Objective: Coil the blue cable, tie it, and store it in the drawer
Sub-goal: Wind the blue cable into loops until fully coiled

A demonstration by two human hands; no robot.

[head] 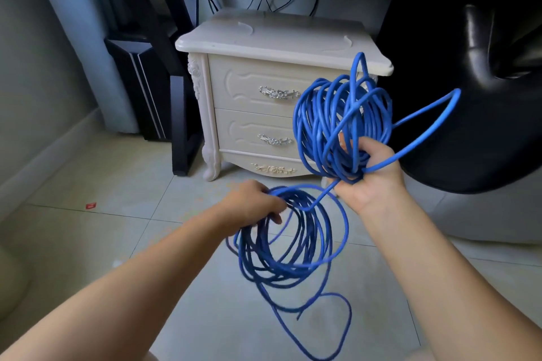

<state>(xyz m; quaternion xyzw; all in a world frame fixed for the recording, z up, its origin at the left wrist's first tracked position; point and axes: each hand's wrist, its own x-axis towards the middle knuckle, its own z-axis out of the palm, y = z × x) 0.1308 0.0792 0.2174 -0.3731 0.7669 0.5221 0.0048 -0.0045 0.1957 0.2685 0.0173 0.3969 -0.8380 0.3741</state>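
Cable [315, 114], blue, in two bundles joined by a single strand. Upper bundle: upright loops, gripped at their base by right hand [372, 182] with fingers curled round the strands; one long loop sticking out rightward in front of black chair [475, 114]. Lower bundle: loose loops hanging from left hand [252, 205], fingers curled over their top; lowest turns trailing toward tiled floor [117, 184], contact unclear. Both hands in front of white nightstand [278, 38]. Upper drawer [243, 85] and lower drawer [243, 132] closed. Small red scrap [91, 205] on floor, far left.
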